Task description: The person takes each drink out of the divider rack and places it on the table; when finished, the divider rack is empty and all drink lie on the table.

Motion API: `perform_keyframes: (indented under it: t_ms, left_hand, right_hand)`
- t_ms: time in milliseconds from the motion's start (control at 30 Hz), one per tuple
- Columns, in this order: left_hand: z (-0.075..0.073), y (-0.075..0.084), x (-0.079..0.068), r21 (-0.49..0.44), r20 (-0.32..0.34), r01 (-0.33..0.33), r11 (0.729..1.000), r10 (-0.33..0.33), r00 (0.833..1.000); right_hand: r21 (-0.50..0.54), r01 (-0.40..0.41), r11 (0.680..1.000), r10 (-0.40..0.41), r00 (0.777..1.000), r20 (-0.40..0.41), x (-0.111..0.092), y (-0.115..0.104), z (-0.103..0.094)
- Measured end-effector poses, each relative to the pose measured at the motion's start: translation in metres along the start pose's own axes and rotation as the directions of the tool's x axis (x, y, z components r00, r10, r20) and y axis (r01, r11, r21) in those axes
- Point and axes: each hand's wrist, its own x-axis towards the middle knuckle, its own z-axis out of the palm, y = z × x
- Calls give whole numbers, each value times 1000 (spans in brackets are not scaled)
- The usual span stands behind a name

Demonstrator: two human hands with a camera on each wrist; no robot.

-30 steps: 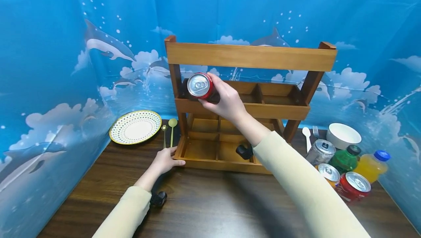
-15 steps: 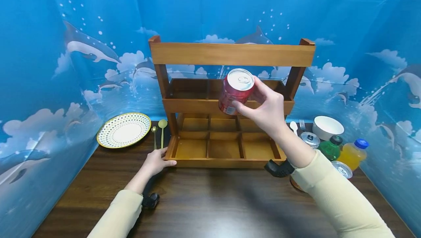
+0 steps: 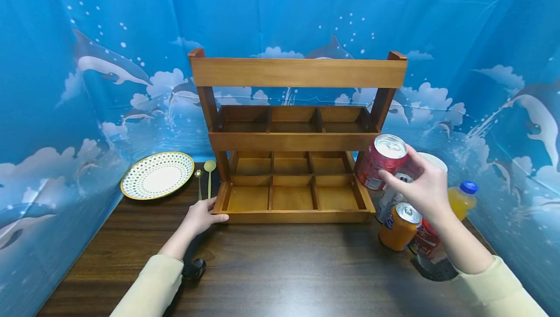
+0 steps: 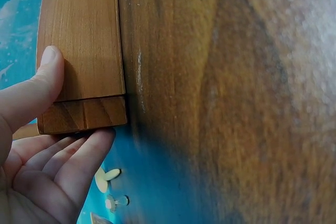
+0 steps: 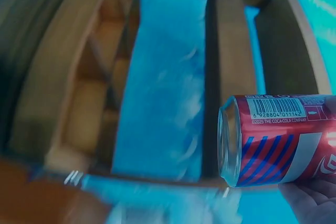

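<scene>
A two-tier wooden rack (image 3: 294,217) with divided compartments stands on the dark table. My left hand (image 3: 199,217) holds its front left corner; in the left wrist view the thumb (image 4: 50,72) lies on the front board and the fingers (image 4: 86,156) against the end. Raised at the rack's right end, my right hand (image 3: 422,181) grips a red Coca-Cola can (image 3: 379,164) between thumb and fingers, silver top upward. The right wrist view shows the can (image 5: 278,140) from the side, its barcode visible. Below it stand a silver can (image 3: 389,202) and an orange can (image 3: 399,229).
At the left lie a dotted oval plate (image 3: 157,176), a gold spoon (image 3: 210,167) and a small flower-topped utensil (image 3: 199,176). Right of the rack are another red can (image 3: 425,239), a yellow drink bottle (image 3: 460,202) and a partly hidden white bowl (image 3: 434,160). A blue dolphin curtain hangs behind.
My right hand has carried the red can from the upper tier's left side rightward and down past the rack's right end. My left hand stays on the rack corner; the head view has shifted slightly.
</scene>
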Motion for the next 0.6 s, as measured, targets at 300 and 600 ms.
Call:
perform_keyframes:
  t_ms: [300, 600]
  left_hand:
    - [-1, 0, 3, -16, 5, -1, 1000, 1, 1000]
    - [1, -2, 2, -14, 13, 9, 1000, -9, 1000]
  right_hand:
    - [-113, -180, 977, 171, 981, -90, -41, 52, -50]
    - [-97, -397, 913, 366, 899, -239, -76, 86, -86]
